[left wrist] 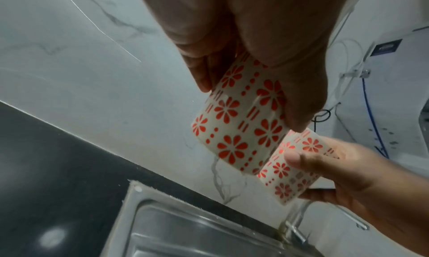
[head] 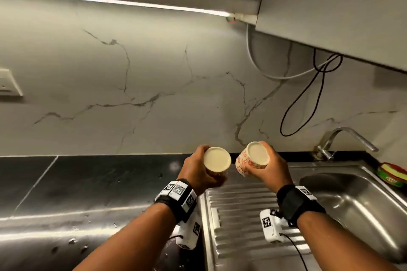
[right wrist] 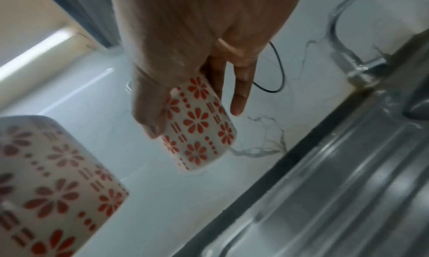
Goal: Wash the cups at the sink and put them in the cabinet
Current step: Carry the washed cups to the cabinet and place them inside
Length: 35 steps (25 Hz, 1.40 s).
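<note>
Cream, red-flowered cups were both held in the air, bases toward the head camera: the left cup (head: 217,162) sat in the left hand (head: 199,170), fingers curled round its wall, and the right cup (head: 252,157) at 3 o'clock of it, apart, gripped likewise by the right hand (head: 271,168). Below them lay the steel sink (head: 356,196) drainboard; the tap (head: 343,141) stood at 3 o'clock, the dark bench (head: 77,182) at 9.
</note>
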Each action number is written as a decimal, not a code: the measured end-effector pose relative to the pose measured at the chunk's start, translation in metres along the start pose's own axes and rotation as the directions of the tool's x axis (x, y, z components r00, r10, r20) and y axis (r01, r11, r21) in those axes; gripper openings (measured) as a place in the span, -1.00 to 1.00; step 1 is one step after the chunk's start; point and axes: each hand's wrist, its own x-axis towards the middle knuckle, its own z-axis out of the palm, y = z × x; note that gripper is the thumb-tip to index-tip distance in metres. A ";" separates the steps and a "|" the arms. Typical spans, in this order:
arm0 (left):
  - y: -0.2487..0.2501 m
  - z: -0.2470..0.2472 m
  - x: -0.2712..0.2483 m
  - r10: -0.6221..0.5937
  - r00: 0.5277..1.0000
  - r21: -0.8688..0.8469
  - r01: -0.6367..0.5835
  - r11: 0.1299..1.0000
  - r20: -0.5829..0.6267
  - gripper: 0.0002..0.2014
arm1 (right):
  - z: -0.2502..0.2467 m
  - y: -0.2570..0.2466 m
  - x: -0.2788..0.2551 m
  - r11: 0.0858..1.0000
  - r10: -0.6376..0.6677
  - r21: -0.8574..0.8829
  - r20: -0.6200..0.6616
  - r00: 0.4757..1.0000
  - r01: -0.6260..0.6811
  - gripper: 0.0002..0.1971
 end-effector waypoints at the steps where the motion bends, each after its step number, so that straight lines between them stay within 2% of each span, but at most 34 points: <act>1: 0.005 -0.017 -0.003 -0.007 1.000 0.031 0.007 0.999 0.009 -0.17 | -0.001 -0.019 -0.002 1.000 -0.008 -0.026 0.046 0.999 0.009 -0.20; 3: 0.008 -0.050 -0.011 -0.012 0.999 0.111 0.006 0.994 0.052 -0.17 | -0.002 -0.055 -0.006 0.995 -0.026 -0.089 0.154 0.988 0.040 -0.14; 5: 0.015 -0.090 -0.019 0.013 0.998 0.141 -0.021 0.990 0.060 -0.15 | -0.007 -0.099 -0.008 0.991 -0.092 -0.085 0.165 0.982 0.107 -0.04; 7: 0.031 -0.140 -0.028 0.082 0.996 0.144 -0.084 0.986 0.020 -0.16 | -0.021 -0.155 -0.015 0.982 -0.190 0.007 0.146 0.971 0.191 0.06; 11: 0.099 -0.253 -0.046 0.261 0.959 0.212 -0.234 0.949 -0.108 -0.19 | -0.062 -0.267 -0.031 0.913 -0.361 0.226 0.062 0.931 0.339 -0.03; 15: 0.176 -0.350 -0.051 0.323 0.927 0.219 -0.280 0.935 -0.192 -0.31 | -0.110 -0.361 -0.032 0.793 -0.463 0.387 -0.119 0.878 0.471 -0.02; 18: 0.224 -0.400 -0.031 0.373 0.904 0.233 -0.324 0.917 -0.209 -0.38 | -0.144 -0.417 -0.019 0.722 -0.479 0.422 -0.268 0.836 0.549 0.00; 21: 0.251 -0.423 -0.002 0.380 0.885 0.332 -0.285 0.899 -0.269 -0.29 | -0.162 -0.451 0.007 0.766 -0.468 0.321 -0.315 0.826 0.557 0.01; 24: 0.263 -0.433 0.030 0.343 0.881 0.392 -0.203 0.897 -0.328 -0.26 | -0.163 -0.468 0.039 0.850 -0.429 0.195 -0.282 0.858 0.489 -0.01; 28: 0.265 -0.438 0.061 0.254 0.899 0.401 -0.099 0.911 -0.355 -0.34 | -0.154 -0.474 0.077 0.916 -0.366 0.098 -0.196 0.910 0.390 -0.01; 32: 0.252 -0.437 0.084 0.169 0.935 0.391 -0.035 0.920 -0.313 -0.44 | -0.140 -0.475 0.099 0.930 -0.354 0.055 -0.149 0.923 0.365 -0.08; 35: 0.240 -0.435 0.096 0.131 0.940 0.381 -0.001 0.924 -0.314 -0.44 | -0.127 -0.477 0.108 0.938 -0.339 0.030 -0.125 0.933 0.345 -0.17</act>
